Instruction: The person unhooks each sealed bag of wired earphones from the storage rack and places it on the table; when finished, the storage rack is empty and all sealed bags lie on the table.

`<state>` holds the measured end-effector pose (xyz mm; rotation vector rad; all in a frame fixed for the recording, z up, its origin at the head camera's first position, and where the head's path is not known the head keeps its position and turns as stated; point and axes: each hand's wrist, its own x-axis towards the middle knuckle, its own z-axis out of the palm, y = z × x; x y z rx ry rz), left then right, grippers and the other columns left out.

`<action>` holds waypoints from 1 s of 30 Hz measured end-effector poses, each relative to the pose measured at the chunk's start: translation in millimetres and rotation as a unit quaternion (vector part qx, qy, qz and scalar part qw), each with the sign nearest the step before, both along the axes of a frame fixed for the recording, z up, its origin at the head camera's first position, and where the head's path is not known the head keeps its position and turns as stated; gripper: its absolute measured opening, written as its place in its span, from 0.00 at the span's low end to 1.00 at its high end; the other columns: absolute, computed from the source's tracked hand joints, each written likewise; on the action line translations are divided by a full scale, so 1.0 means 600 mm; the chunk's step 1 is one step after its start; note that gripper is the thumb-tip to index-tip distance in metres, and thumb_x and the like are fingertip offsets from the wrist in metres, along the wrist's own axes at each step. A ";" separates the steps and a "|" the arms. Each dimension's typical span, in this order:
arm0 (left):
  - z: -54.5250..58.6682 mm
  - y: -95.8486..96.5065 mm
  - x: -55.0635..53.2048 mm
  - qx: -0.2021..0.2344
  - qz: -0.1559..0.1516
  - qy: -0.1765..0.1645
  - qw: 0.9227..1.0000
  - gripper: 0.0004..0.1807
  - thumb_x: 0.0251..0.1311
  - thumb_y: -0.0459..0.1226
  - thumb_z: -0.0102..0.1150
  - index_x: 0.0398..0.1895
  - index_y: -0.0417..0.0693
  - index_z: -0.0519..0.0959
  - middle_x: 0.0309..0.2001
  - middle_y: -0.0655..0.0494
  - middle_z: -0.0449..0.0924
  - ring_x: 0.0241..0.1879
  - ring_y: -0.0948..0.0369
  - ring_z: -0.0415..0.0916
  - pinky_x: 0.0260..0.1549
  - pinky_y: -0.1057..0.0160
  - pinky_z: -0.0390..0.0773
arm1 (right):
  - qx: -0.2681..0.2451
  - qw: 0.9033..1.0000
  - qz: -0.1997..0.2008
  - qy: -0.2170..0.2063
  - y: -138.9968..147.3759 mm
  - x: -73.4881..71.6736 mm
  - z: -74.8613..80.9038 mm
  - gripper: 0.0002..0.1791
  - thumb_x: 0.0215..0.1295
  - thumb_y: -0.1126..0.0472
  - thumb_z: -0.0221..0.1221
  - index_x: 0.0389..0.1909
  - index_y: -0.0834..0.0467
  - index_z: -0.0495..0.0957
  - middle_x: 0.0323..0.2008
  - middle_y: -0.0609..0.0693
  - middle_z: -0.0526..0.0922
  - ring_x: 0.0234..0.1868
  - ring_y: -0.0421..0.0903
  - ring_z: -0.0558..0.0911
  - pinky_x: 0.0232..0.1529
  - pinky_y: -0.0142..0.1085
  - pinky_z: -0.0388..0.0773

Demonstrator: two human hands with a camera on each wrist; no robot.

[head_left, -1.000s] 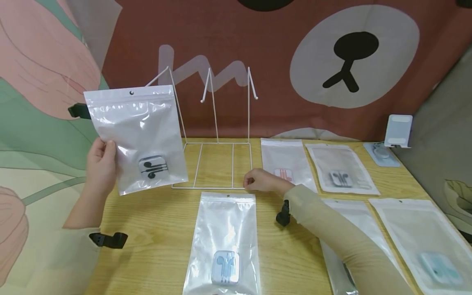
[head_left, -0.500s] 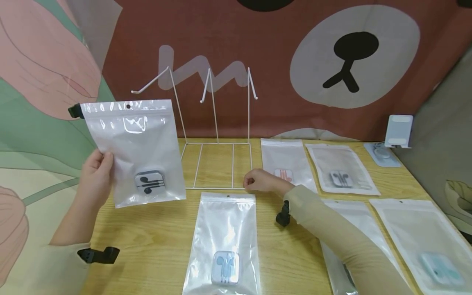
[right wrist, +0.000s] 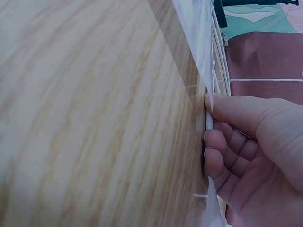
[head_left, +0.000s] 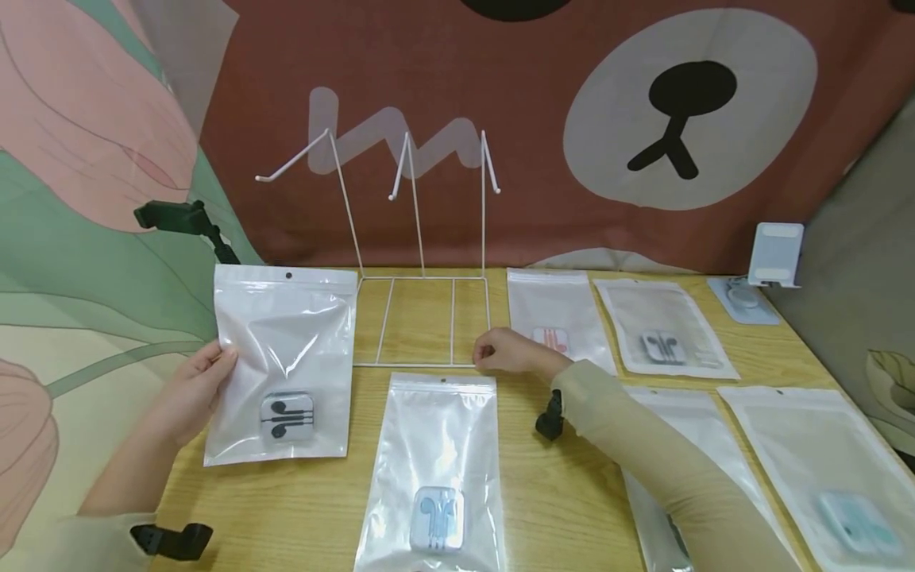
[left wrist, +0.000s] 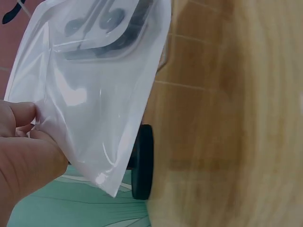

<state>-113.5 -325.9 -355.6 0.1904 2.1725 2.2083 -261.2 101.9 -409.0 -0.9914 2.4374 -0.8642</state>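
Note:
My left hand [head_left: 193, 389] pinches the left edge of a white zip pouch [head_left: 282, 349] between thumb and fingers. The pouch hangs upright, a boxed pair of black earphones [head_left: 287, 417] showing through its lower part. In the left wrist view the same pouch [left wrist: 99, 94] slants across the table. My right hand [head_left: 511, 349] holds the front right corner of a white wire display rack [head_left: 415, 365]. From the right wrist, its curled fingers [right wrist: 215, 142] are around the wire. Three hooks stick out at the rack's top, with nothing hanging on them.
A pouch with blue earphones [head_left: 443, 445] lies in front of the rack. Several more pouches, one with red earphones [head_left: 557, 306], lie on the right. A phone stand [head_left: 774, 254] is at the back right, and a black stand [head_left: 175, 217] at the left.
My left hand has lowered the pouch, first away from the left hook, then down beside the rack's left side, straightening it. My right hand stays at the rack's corner.

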 end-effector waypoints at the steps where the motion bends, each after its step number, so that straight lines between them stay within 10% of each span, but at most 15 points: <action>1: -0.005 0.001 0.001 0.002 -0.007 -0.005 1.000 0.11 0.71 0.39 0.40 0.47 0.63 0.72 0.42 0.65 0.71 0.40 0.71 0.71 0.38 0.75 0.72 | 0.000 1.000 -0.001 -0.001 0.001 0.000 0.000 0.04 0.59 0.67 0.59 0.26 0.58 0.79 0.24 0.44 0.78 0.28 0.39 0.75 0.32 0.31 0.74; 7: -0.010 0.001 0.002 -0.097 -0.013 -0.054 0.994 0.13 0.71 0.43 0.37 0.52 0.52 0.67 0.41 0.62 0.70 0.37 0.69 0.72 0.36 0.71 0.75 | 0.004 1.000 -0.005 0.002 0.001 -0.002 -0.001 0.04 0.59 0.67 0.59 0.26 0.57 0.79 0.24 0.43 0.78 0.28 0.39 0.75 0.33 0.31 0.74; 15: 0.000 -0.016 -0.011 -0.253 -0.052 -0.117 0.959 0.31 0.72 0.43 0.36 0.63 0.21 0.51 0.43 0.48 0.74 0.38 0.61 0.75 0.36 0.60 0.78 | 0.004 1.000 -0.005 -0.003 0.001 0.001 0.002 0.04 0.59 0.67 0.59 0.26 0.58 0.79 0.24 0.44 0.78 0.28 0.39 0.74 0.32 0.31 0.74; 22: 0.005 -0.038 -0.016 -0.316 -0.128 -0.179 0.923 0.25 0.69 0.39 0.44 0.54 0.21 0.65 0.44 0.45 0.77 0.42 0.54 0.75 0.41 0.52 0.77 | 0.006 1.000 -0.006 -0.001 -0.001 0.002 0.003 0.04 0.58 0.68 0.59 0.26 0.58 0.79 0.23 0.44 0.77 0.27 0.39 0.74 0.31 0.31 0.74; 30: -0.001 -0.034 -0.009 -0.382 -0.180 -0.198 0.885 0.18 0.66 0.42 0.50 0.24 0.35 0.72 0.19 0.57 0.68 0.21 0.63 0.65 0.20 0.68 0.66 | 0.005 1.000 -0.002 -0.002 0.002 -0.002 -0.001 0.04 0.58 0.66 0.59 0.26 0.57 0.79 0.24 0.43 0.77 0.28 0.39 0.74 0.32 0.31 0.74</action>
